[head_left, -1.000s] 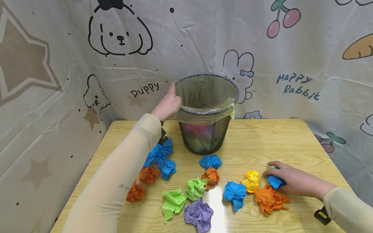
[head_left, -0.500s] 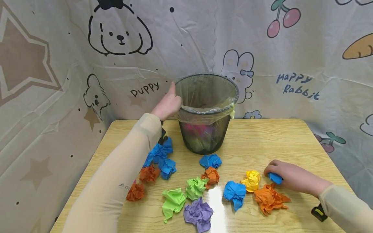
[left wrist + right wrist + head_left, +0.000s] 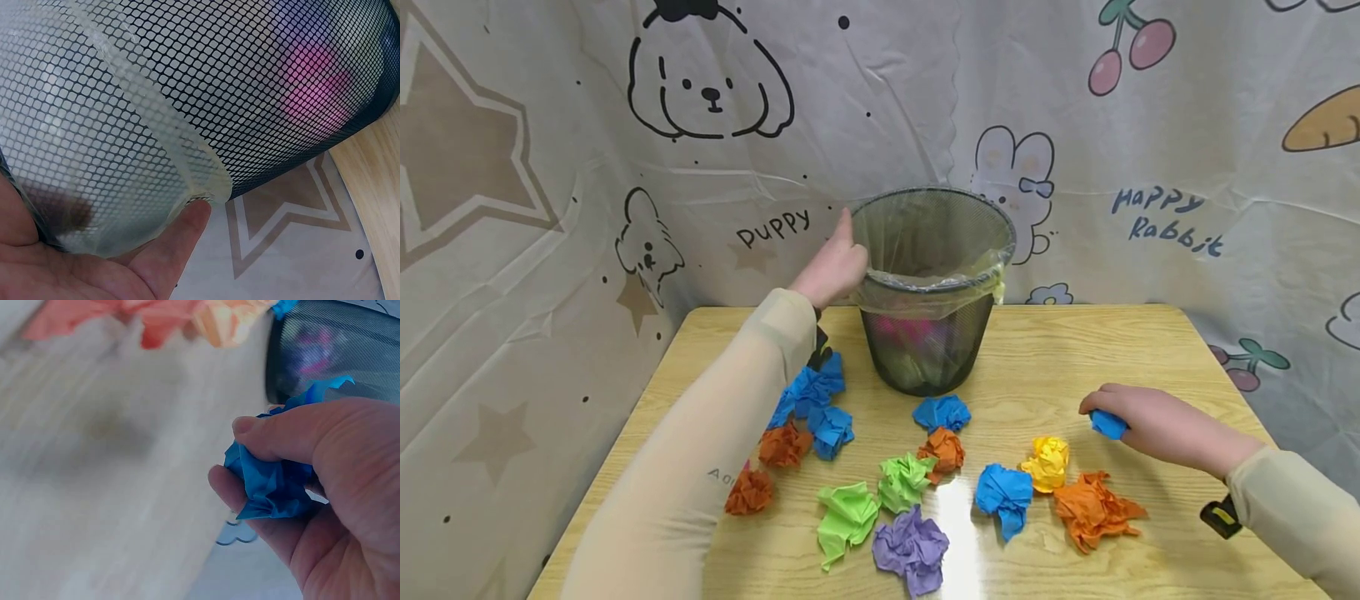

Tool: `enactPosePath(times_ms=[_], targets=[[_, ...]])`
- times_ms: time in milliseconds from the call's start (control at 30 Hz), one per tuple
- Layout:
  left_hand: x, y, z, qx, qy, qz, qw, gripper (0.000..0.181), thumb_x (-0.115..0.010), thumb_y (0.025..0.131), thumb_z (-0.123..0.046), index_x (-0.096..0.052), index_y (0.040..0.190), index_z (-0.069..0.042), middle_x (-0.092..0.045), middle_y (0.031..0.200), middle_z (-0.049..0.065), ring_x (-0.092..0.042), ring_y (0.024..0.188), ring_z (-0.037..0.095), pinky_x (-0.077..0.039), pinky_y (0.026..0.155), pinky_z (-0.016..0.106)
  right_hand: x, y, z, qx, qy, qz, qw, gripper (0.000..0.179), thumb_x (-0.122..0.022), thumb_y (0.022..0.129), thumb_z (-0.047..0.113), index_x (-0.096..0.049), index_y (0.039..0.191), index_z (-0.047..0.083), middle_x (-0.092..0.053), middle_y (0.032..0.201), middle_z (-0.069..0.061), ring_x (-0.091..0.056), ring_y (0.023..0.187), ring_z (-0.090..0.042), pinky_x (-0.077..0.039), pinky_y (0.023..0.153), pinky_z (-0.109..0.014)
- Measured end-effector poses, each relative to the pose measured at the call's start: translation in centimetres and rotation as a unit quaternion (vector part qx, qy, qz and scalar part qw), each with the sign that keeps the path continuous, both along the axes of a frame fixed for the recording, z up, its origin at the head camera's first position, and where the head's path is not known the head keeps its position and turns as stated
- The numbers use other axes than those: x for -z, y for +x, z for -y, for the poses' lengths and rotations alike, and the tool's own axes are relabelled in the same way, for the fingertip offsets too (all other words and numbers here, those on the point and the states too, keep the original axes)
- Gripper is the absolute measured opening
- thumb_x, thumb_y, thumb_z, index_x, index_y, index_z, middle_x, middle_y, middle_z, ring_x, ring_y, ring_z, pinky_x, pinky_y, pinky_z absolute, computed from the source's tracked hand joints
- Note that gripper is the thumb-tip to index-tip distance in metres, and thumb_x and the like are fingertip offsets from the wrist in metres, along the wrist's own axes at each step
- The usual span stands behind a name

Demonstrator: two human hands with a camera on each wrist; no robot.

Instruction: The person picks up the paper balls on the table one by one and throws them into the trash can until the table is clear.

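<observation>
Blue crumpled paper ball (image 3: 1108, 425), just one, is pinched between thumb and fingers of the right hand (image 3: 1167, 423), above the table (image 3: 1060, 354), right of the mesh wastebasket (image 3: 972, 343). I see the left hand (image 3: 833, 268) clamped on the wastebasket's left rim. Before it I count four orange balls (image 3: 1092, 510), two green balls (image 3: 904, 483), one yellow ball (image 3: 1047, 464), one purple ball (image 3: 912, 550); a sleeve (image 3: 700, 467) partly hides the blue pile (image 3: 812, 390) leftward.

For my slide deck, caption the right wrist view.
Right hand holds crumpled blue paper, mesh bin in the background.
</observation>
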State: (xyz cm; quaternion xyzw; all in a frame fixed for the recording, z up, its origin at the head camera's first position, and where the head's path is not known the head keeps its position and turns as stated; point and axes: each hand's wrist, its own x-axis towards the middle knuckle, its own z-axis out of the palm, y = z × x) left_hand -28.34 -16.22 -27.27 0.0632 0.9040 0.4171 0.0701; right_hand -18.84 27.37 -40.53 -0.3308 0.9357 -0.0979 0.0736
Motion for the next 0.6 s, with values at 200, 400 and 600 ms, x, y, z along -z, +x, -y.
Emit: enactPosePath(times_ms=[200,400,600], targets=[[0.1,0.0,0.0,0.001,-0.001,0.0,1.0,0.07,-0.021,0.105,-0.016,0.023,0.16,-0.015,0.018,0.17,0.004,0.006,0.155,0.017,-0.004,0.125,0.037,-2.1,-0.7,0.3,0.016,-0.006,-0.023,0.9996,0.039,-0.075,0.086,-0.007,-0.069,0.121,0.011,-0.066,0.108,0.001,-0.06,0.089,-0.015,-0.056,0.079,-0.044],[0.1,-0.1,0.0,0.001,-0.003,-0.001,1.0,0.071,-0.021,0.105,-0.016,0.023,0.16,-0.014,0.019,0.169,0.004,0.007,0.155,0.017,-0.003,0.125,0.035,-3.8,-1.4,0.6,0.029,0.002,-0.042,0.9987,0.041,-0.076,0.085,-0.007,-0.068,0.123,0.008,-0.067,0.11,-0.003,-0.062,0.091,-0.019,-0.057,0.081,-0.048],[0.1,-0.1,0.0,0.0,-0.004,-0.001,1.0,0.07,-0.021,0.105,-0.017,0.022,0.16,-0.014,0.018,0.17,0.004,0.006,0.155,0.018,-0.002,0.124,0.036,-5.1,-1.9,0.9,0.013,0.002,-0.073,0.9973,0.041,-0.077,0.084,-0.007,-0.067,0.123,0.006,-0.064,0.114,-0.007,-0.064,0.093,-0.021,-0.058,0.081,-0.047]])
